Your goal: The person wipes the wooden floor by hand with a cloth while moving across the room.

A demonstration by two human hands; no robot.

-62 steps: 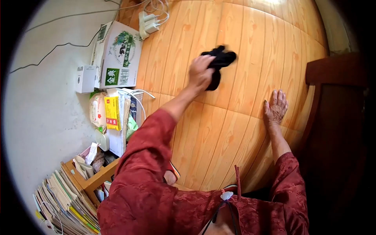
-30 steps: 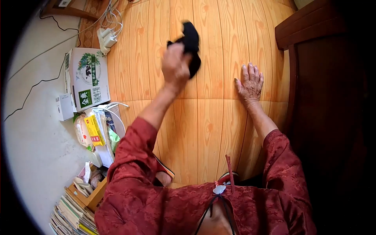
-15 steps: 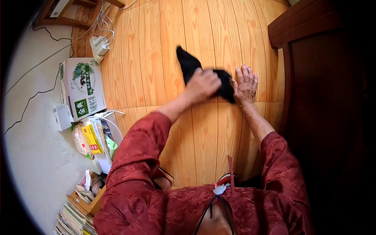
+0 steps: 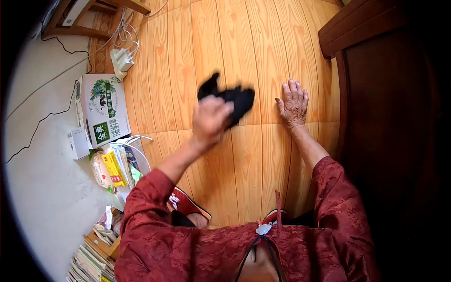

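Note:
My left hand (image 4: pixel 210 121) is closed around a crumpled black cloth (image 4: pixel 240 104), gripping it from its near side. Motion blurs both the fingers and the cloth, and the palm side of the grip is hidden. One pointed end of the cloth sticks up past the knuckles, while the rest bunches to the right. Flat on the wood-grain floor (image 4: pixel 246 174), my right hand (image 4: pixel 294 105) rests with its fingers stretched forward and its thumb out to the left. It holds nothing and is apart from the cloth.
A dark wooden furniture piece (image 4: pixel 376 94) borders the right side. Along the left stand a printed carton (image 4: pixel 104 110), a power strip with plugs (image 4: pixel 121 62), a small white box (image 4: pixel 78 143) and stacked papers (image 4: pixel 89 263). A red shoe (image 4: pixel 188 204) shows below.
My left hand has drawn the black cloth left and back toward me, away from my right hand. The cloth is more bunched. My right hand has stayed nearly in place.

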